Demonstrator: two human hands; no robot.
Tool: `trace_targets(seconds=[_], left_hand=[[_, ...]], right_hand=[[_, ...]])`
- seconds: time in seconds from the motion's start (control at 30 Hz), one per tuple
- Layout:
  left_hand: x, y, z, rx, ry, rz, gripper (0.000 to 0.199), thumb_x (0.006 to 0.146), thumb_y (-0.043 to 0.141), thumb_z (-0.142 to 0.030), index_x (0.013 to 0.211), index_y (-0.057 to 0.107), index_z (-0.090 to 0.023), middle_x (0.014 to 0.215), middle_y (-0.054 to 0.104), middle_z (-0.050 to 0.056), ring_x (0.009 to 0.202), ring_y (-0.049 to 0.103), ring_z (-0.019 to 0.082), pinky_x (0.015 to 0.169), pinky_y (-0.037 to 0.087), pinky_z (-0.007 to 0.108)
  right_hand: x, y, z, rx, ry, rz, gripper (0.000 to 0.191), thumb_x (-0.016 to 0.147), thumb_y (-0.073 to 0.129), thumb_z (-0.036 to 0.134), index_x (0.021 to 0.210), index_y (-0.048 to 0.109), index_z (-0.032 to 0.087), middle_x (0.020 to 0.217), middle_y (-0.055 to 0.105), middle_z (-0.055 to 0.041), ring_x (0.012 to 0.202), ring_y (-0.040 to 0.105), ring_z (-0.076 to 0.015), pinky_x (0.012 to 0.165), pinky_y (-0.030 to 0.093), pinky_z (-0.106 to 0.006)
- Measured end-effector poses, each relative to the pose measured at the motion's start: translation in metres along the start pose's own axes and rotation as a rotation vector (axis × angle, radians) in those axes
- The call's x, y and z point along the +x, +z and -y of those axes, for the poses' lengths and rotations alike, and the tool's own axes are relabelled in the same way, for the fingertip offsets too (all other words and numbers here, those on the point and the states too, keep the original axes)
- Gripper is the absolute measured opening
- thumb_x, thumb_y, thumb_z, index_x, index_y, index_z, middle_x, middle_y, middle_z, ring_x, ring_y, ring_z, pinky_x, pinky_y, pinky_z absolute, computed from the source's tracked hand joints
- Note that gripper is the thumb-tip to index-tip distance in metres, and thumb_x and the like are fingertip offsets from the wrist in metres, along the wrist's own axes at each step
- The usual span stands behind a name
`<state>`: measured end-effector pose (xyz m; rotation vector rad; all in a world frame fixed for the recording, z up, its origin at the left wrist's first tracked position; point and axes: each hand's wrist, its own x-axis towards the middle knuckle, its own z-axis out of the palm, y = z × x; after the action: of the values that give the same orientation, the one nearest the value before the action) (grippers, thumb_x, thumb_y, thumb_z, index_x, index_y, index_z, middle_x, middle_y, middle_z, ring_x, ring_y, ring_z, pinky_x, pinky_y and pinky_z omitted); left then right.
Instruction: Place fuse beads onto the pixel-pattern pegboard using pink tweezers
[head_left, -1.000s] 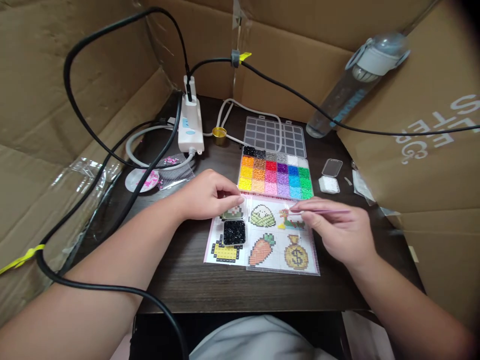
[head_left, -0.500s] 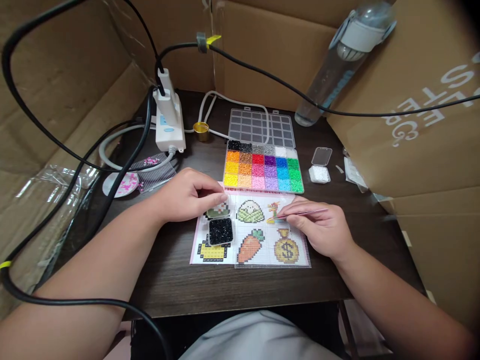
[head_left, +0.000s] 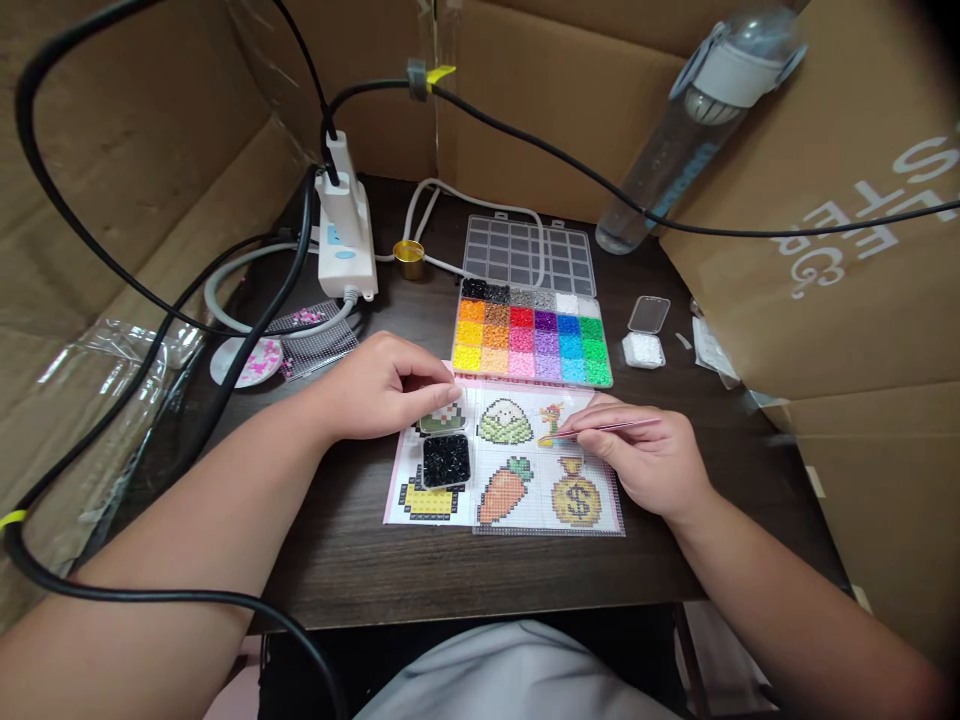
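Observation:
My right hand (head_left: 637,445) is closed on pink tweezers (head_left: 619,426), whose tips point left at the small dragon picture (head_left: 551,425) on the pattern sheet (head_left: 457,515). Thumb and fingers pressed together, my left hand (head_left: 397,390) rests at the raised clear lid (head_left: 442,415) of a small box of black beads (head_left: 446,461). That box sits on the sheet's left part. A clear pegboard (head_left: 548,530) covers the right part, over a carrot picture (head_left: 505,492) and a money bag picture (head_left: 577,500).
Behind the sheet lies an open bead case (head_left: 533,335) with many colours. A small box of white beads (head_left: 643,350) is at the right. Further back are a bottle (head_left: 675,140), a gold cup (head_left: 409,259) and a power strip (head_left: 346,260). Black cables (head_left: 232,600) cross the left side.
The view has shifted slightly, so most things appear a little further right. Both hands keep nearly the same position over the sheet, the tweezers still at the dragon picture.

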<state>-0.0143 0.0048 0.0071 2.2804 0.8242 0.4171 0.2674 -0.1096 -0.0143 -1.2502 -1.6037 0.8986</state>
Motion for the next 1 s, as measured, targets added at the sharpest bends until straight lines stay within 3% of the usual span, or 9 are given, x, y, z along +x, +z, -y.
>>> trace_targets(seconds=[0.27, 0.43, 0.6, 0.73, 0.83, 1.0], left_hand=[[-0.001, 0.001, 0.001, -0.003, 0.006, -0.016, 0.027, 0.085, 0.058, -0.035, 0.081, 0.075, -0.015, 0.072, 0.072, 0.005, 0.061, 0.061, 0.012, 0.059, 0.043, 0.022], [-0.002, 0.001, 0.002, -0.017, -0.003, 0.005, 0.026, 0.085, 0.058, -0.033, 0.082, 0.076, -0.015, 0.071, 0.072, 0.005, 0.060, 0.060, 0.012, 0.060, 0.043, 0.022], [-0.003, 0.001, 0.001, -0.008, -0.014, 0.023, 0.026, 0.085, 0.058, -0.032, 0.081, 0.076, -0.015, 0.069, 0.070, 0.005, 0.060, 0.058, 0.012, 0.059, 0.041, 0.022], [-0.003, 0.001, -0.001, -0.011, 0.014, 0.005, 0.026, 0.085, 0.058, -0.032, 0.077, 0.075, -0.014, 0.066, 0.069, 0.004, 0.058, 0.056, 0.011, 0.057, 0.039, 0.022], [-0.002, 0.001, -0.001, -0.024, 0.041, -0.012, 0.025, 0.085, 0.059, -0.032, 0.074, 0.074, -0.014, 0.063, 0.067, 0.003, 0.056, 0.055, 0.010, 0.056, 0.038, 0.021], [-0.002, 0.001, 0.000, -0.035, 0.034, -0.011, 0.025, 0.084, 0.059, -0.031, 0.073, 0.073, -0.014, 0.063, 0.068, 0.003, 0.055, 0.056, 0.010, 0.055, 0.038, 0.022]], right_hand=[[0.002, -0.002, 0.002, 0.036, -0.005, -0.026, 0.012, 0.085, 0.066, 0.019, 0.085, 0.078, 0.024, 0.085, 0.076, -0.0045, 0.082, 0.070, -0.0202, 0.076, 0.057, -0.035], [0.035, 0.001, 0.022, 0.049, -0.112, -0.173, 0.008, 0.082, 0.070, 0.025, 0.078, 0.077, 0.027, 0.080, 0.075, -0.0024, 0.076, 0.070, -0.0204, 0.073, 0.058, -0.037], [0.078, 0.031, 0.031, -0.087, -0.116, -0.225, 0.007, 0.080, 0.070, 0.026, 0.076, 0.077, 0.025, 0.079, 0.076, -0.0020, 0.077, 0.071, -0.0191, 0.072, 0.059, -0.035], [0.088, 0.053, 0.028, -0.195, -0.049, -0.200, 0.007, 0.078, 0.070, 0.022, 0.076, 0.077, 0.020, 0.081, 0.076, -0.0041, 0.078, 0.072, -0.0187, 0.073, 0.061, -0.034], [0.081, 0.042, 0.033, -0.225, -0.073, -0.284, 0.007, 0.080, 0.070, 0.022, 0.080, 0.077, 0.022, 0.084, 0.076, -0.0042, 0.082, 0.072, -0.0198, 0.076, 0.060, -0.035], [0.045, 0.000, 0.031, -0.247, -0.066, -0.315, 0.009, 0.083, 0.069, 0.024, 0.083, 0.077, 0.027, 0.085, 0.076, -0.0023, 0.082, 0.071, -0.0205, 0.076, 0.059, -0.036]])
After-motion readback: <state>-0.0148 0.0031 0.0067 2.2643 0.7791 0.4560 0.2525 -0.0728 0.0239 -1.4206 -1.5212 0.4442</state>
